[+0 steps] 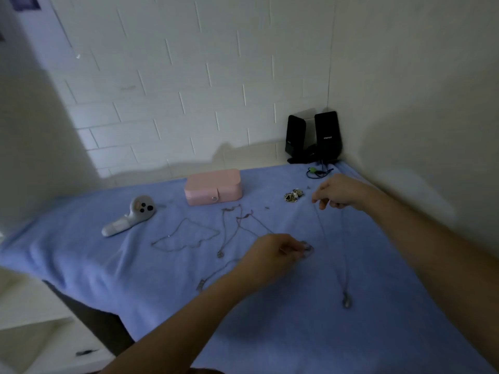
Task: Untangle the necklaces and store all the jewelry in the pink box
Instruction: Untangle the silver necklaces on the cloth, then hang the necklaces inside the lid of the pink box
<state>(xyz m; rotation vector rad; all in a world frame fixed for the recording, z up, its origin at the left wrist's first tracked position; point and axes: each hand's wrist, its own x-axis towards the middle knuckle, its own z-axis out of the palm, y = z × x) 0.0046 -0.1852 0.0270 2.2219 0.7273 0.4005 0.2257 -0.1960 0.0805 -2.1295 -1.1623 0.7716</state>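
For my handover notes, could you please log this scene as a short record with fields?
surface: blue cloth over the table
pink box: closed, at the back
left hand: pinches a blurred necklace end
right hand: pinches the long necklace, with its pendant low near the cloth
loose necklaces: spread on the cloth, left of the hands
small jewelry heap: right of the box
other: white handheld device; black speakers

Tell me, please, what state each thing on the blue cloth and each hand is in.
pink box, shut, snap tab down.
right hand, pinching the pendant necklace's chain.
pendant necklace, drawn out long from that hand.
left hand, gripping the second necklace.
loose chain, lying free, outside the box.
small jewelry pile, heaped, outside the box.
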